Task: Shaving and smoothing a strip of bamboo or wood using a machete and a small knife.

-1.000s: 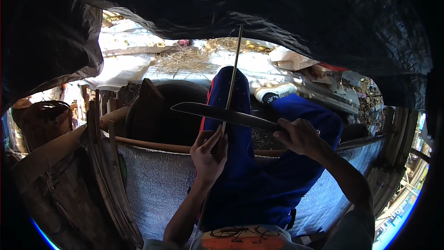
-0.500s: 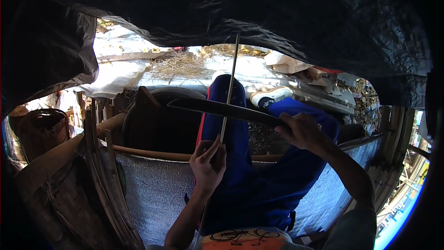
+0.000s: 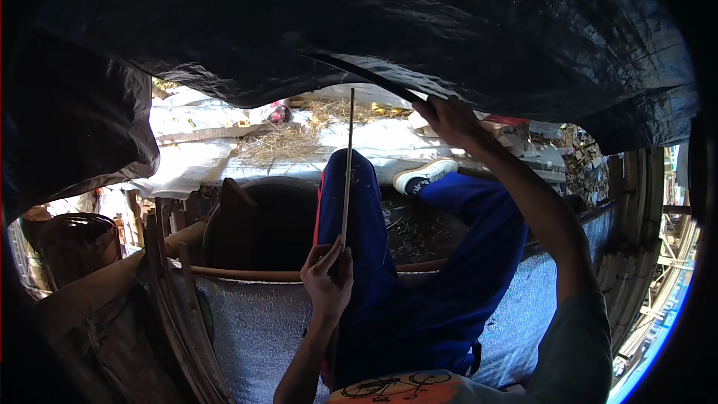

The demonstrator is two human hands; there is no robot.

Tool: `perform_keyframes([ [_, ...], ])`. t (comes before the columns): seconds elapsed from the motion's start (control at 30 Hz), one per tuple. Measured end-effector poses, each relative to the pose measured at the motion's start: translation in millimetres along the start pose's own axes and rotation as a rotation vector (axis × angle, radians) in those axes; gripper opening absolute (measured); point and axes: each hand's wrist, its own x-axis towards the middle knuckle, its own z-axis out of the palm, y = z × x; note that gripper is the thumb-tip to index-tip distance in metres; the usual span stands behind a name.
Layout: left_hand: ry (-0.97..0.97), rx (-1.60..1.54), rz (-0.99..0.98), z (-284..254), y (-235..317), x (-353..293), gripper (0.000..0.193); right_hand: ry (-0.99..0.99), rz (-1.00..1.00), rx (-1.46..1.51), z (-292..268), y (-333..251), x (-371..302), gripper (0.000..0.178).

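My left hand is closed round a long thin strip, which looks like split bamboo. The strip stands up over my blue-trousered left knee, and its lower end runs back past my forearm. Farther out and to the right, my right hand grips a long dark-bladed knife by its handle end. Its blade points to the left, apart from the strip and beyond its far tip. Against the black sheet the blade is hard to make out.
A black plastic sheet hangs across the far side. Bamboo strips lean at my left, near a brown basket-like container. A dark round vessel stands past the bamboo rail. Dry straw lies on the ground ahead.
My right hand has carried the knife outward, away from me and off the strip it was crossing. The strip has swung slightly left in my left hand and stands more upright.
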Motion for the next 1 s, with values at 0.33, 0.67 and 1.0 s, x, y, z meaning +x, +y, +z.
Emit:
perform_keyframes([
  [0.33,-0.027,-0.084,0.078,8,28,40,0.023,-0.371,0.618,1.153,-28,-147,-73,0.046],
  [0.67,-0.46,-0.798,-0.607,-76,7,-42,0.057,-0.271,0.614,1.315,-14,-171,-14,0.03],
  [1.0,-0.677,-1.121,-0.927,-99,-24,-87,0.038,-0.254,0.544,1.206,-10,-158,9,0.036],
])
